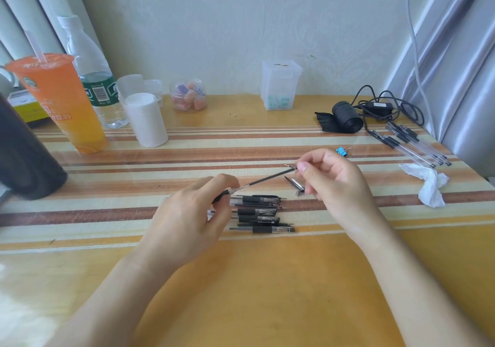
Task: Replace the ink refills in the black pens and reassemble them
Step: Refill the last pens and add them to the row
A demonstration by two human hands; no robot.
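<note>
We hold one thin black refill [270, 177] above the black pens [258, 213].
Left hand [187, 213] pinches its barrel [222, 194], right hand [334, 180] grips its tip; behind the pens, a clear round jar [188, 95] holds pastel lumps.

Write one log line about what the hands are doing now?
left hand: holds pen barrel | right hand: pinches refill tip | refill: partly in barrel | black pens: on table

Barcode on water bottle [97, 93] label, lettering on orange cup [57, 97] unreadable
</note>
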